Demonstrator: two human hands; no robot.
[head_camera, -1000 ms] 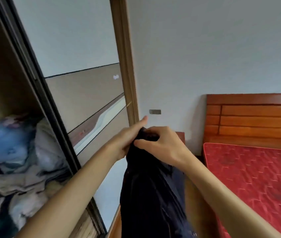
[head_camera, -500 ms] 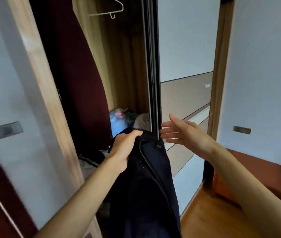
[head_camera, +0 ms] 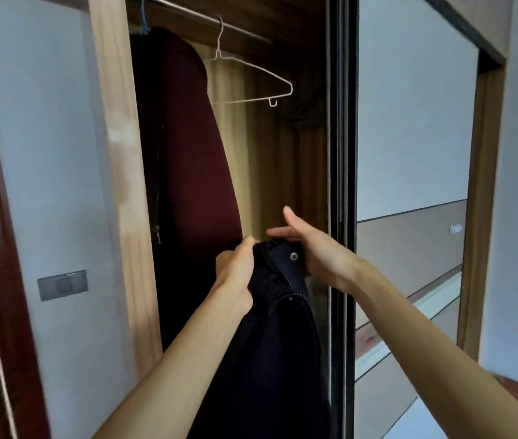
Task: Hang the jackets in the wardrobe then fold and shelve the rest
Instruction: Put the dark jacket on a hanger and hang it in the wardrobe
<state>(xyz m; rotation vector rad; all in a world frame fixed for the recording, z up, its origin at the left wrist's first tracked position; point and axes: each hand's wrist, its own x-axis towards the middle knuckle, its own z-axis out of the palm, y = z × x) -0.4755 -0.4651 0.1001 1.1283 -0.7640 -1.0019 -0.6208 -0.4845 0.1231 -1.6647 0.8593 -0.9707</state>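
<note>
A dark navy jacket with a zip and a metal snap hangs from my hands in front of the open wardrobe. My left hand is shut on its collar. My right hand rests against the collar's right side, thumb up and fingers spread. Above them an empty wire hanger hangs on the wardrobe rail. A dark red jacket hangs on the rail to the left of the hanger.
The wardrobe's dark sliding-door frame stands just right of my hands, with the pale door panel beyond it. A wooden side post and a wall with a grey switch plate lie to the left.
My view has swung left and up from the bed to the wardrobe rail. My right hand let go of the jacket, opened, and now touches the collar again. My left hand kept its hold.
</note>
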